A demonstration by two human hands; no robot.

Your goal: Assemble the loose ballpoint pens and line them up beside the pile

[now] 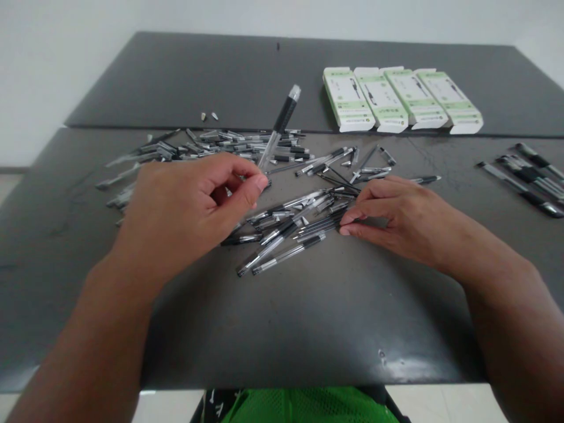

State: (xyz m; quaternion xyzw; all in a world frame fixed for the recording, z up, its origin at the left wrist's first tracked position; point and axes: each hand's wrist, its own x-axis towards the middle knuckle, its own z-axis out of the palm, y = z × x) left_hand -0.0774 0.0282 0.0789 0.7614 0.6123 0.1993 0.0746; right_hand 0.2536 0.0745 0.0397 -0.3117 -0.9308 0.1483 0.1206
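Between the thumb and fingers of my left hand (189, 205), a clear pen barrel (282, 120) with a black grip is held tilted up, its clear tip end at the top. My right hand (396, 217) is low over the table, thumb and fingertips pinched at the ends of several thin dark pen refills (319, 226). Whether it has lifted one of them does not show. In front of both hands lies a loose pile of pen parts, with a clear pen barrel (288, 254) at its near edge. A larger heap of pen parts (247, 141) lies behind my left hand, which partly covers it.
Several green and white pen boxes (348, 100) lie side by side at the back right. A group of black-gripped pens (529, 176) rests at the right. Two small pen tips (214, 116) sit beyond a seam in the dark grey table (308, 329).
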